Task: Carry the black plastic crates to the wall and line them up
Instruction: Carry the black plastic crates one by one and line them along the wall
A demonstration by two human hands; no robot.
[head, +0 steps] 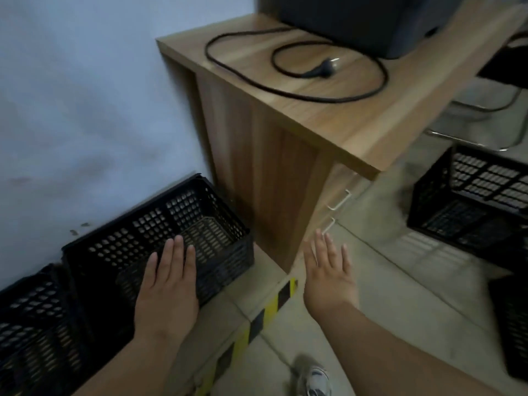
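While left hand [167, 287] and right hand [328, 277] spread flat, crate [137, 227] by wall [85, 110]

Black perforated plastic crate [160, 238], matt; wood-grain desk [300, 90], smooth; glossy floor tiles [400, 295].

A pale bluish wall [85, 95], scuffed low down, meets a light tiled floor [400, 295] crossed by yellow-and-black hazard tape [265, 310]. A wooden table [328, 118] with drawer handles [340, 200] stands against the wall. On it lie a coiled black power cable [285, 91] and a dark machine [357, 21] at its far edge. A chrome chair frame [485, 110] shows beyond. The light is dim.
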